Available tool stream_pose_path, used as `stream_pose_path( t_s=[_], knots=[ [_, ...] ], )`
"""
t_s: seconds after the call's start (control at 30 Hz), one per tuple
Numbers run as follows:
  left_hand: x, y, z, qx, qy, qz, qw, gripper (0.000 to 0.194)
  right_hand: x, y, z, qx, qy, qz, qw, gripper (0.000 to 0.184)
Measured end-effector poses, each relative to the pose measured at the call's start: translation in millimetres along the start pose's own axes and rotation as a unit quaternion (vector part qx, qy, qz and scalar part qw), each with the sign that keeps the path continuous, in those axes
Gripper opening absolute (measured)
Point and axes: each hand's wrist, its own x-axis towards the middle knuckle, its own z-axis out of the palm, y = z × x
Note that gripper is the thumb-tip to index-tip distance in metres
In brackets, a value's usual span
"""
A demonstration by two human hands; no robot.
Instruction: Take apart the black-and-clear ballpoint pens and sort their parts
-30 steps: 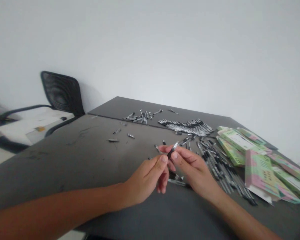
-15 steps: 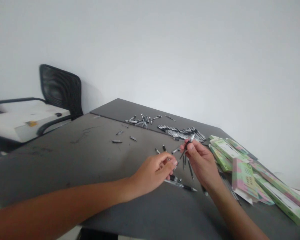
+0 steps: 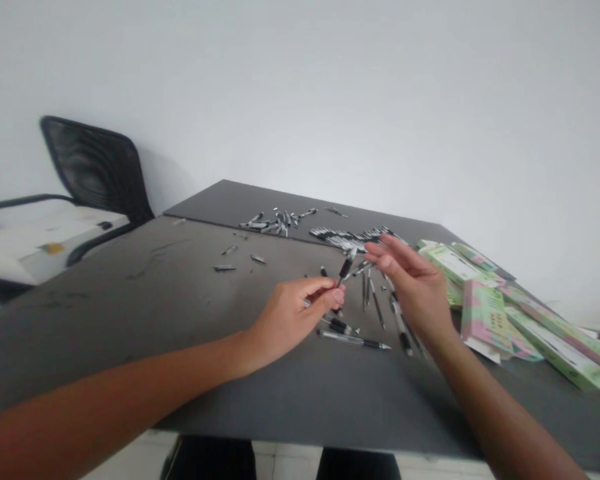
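The left hand (image 3: 293, 320) is pinching a black-and-silver retractable pen (image 3: 345, 269) between thumb and fingertips, holding it tilted upward above the bench (image 3: 130, 313). The right hand (image 3: 410, 280) is hanging open just beside it, fingers stretched out and holding nothing (its fingertips are reaching close to the top of that pen). Loose pens (image 3: 377, 303) are lying scattered beneath and between the hands, and a single pen (image 3: 353, 340) is resting flat just below the left hand. Farther back, a neat band of pens (image 3: 347, 235) and a small heap of pen parts (image 3: 273, 224) are sitting on the bench, with a few stray parts (image 3: 225, 268) lying nearer the left side. Green-and-pink cardboard packets (image 3: 485, 317) are piled at the right, and a black mesh chair (image 3: 93, 160) is standing beyond the bench.
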Motion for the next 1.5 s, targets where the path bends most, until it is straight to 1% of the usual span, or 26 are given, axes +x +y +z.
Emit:
stream_pose_path(
  t_s=[0.03, 0.07, 0.1, 0.17, 0.2, 0.23, 0.3, 0.37, 0.43, 0.57, 0.77, 0.83, 0.93, 1.1, 1.27, 1.37, 1.43, 1.5],
  knots=[
    [0.6, -1.2, -0.3, -0.015, 0.011, -0.004, 1.0, 0.028, 8.8, 1.3, -12.5, -0.056, 0.045, -0.023, 0.997, 0.042],
    [1.3, -2.3, -0.5, -0.028, 0.023, -0.008, 0.999, 0.03, 17.9, 3.8, -26.7, -0.139, 0.067, -0.04, 0.987, 0.038],
    [2.1, -3.1, -0.6, -0.039, 0.034, -0.013, 0.999, 0.032, 26.8, 7.7, -41.8, -0.226, 0.076, -0.053, 0.97, 0.033],
    [3.6, -3.8, -0.6, -0.055, 0.05, -0.022, 0.997, 0.036, 42.2, 19.3, -71.4, -0.356, 0.029, -0.053, 0.932, 0.031],
    [4.3, -3.8, -0.4, -0.06, 0.055, -0.025, 0.996, 0.037, 48.4, 26.4, -84.3, -0.392, -0.005, -0.05, 0.919, 0.031],
    [4.9, -3.8, -0.1, -0.064, 0.058, -0.026, 0.996, 0.038, 53.5, 33.9, -95.2, -0.414, -0.04, -0.042, 0.909, 0.03],
    [5.7, -4.2, 0.5, -0.069, 0.066, -0.024, 0.995, 0.036, 60.4, 48.0, -110.4, -0.443, -0.088, -0.036, 0.891, 0.029],
    [6.0, -5.6, 0.9, -0.074, 0.074, -0.017, 0.994, 0.033, 64.1, 58.4, -118.6, -0.462, -0.113, -0.039, 0.879, 0.029],
    [5.9, -7.3, 0.8, -0.074, 0.077, -0.01, 0.994, 0.031, 65.8, 64.0, -123.3, -0.474, -0.116, -0.041, 0.872, 0.03],
    [4.5, -8.6, -0.8, -0.052, 0.078, -0.007, 0.996, 0.029, 68.0, 66.8, -132.7, -0.487, -0.093, -0.032, 0.868, 0.032],
    [3.7, -7.5, -1.6, -0.022, 0.08, -0.007, 0.997, 0.028, 71.4, 72.1, -144.4, -0.496, -0.093, -0.018, 0.863, 0.026],
    [3.9, -7.3, -1.6, -0.015, 0.08, -0.003, 0.997, 0.027, 72.2, 73.7, -145.8, -0.5, -0.099, -0.004, 0.861, 0.025],
    [4.6, -7.1, -2.0, -0.011, 0.082, 0.003, 0.997, 0.025, 72.9, 74.7, -146.5, -0.497, -0.103, 0.011, 0.862, 0.028],
    [5.1, -7.1, -2.8, -0.002, 0.082, 0.01, 0.997, 0.023, 72.6, 73.7, -144.5, -0.487, -0.106, 0.014, 0.867, 0.033],
    [4.1, -7.6, -3.0, -0.004, 0.075, 0.016, 0.997, 0.022, 71.8, 74.2, -145.8, -0.479, -0.129, 0.029, 0.868, 0.03],
    [2.8, -7.5, -2.7, -0.002, 0.071, 0.013, 0.997, 0.022, 72.8, 79.2, -149.0, -0.496, -0.14, 0.015, 0.857, 0.027],
    [1.8, -7.4, -2.2, 0.0, 0.069, 0.01, 0.998, 0.022, 73.8, 85.3, -149.6, -0.517, -0.15, -0.001, 0.843, 0.03],
    [0.9, -7.5, -1.7, 0.005, 0.066, 0.008, 0.998, 0.023, 74.6, 93.6, -147.8, -0.534, -0.173, -0.029, 0.827, 0.034]
  ],
)
